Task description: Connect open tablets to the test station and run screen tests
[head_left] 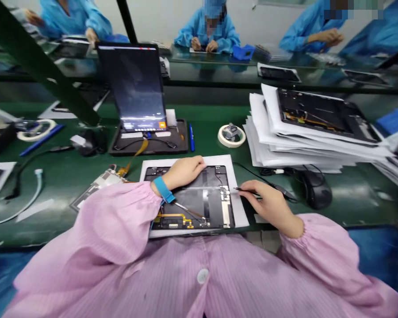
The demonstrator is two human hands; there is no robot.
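Note:
An opened tablet [215, 176] with a black shell, orange flex cables and small boards lies on white foam sheets [240, 216] in front of me. My left hand [185, 171], with a blue wrist strap [164, 190], rests over its upper part. The fingers there are curled together, and whatever lies under them is hidden. To the right of the shell, my right hand [268, 201] pinches thin black tweezers [247, 190]. Their tip points left, close to the shell's right edge.
A lit screen [139, 88] stands in a black holder [182, 141] behind the tablet. Tape [231, 135], a blue pen [191, 138], a mouse [313, 189] and stacked sheets [262, 145] surround it. A metal-backed part [101, 183] sits left. Several co-workers in blue sit opposite.

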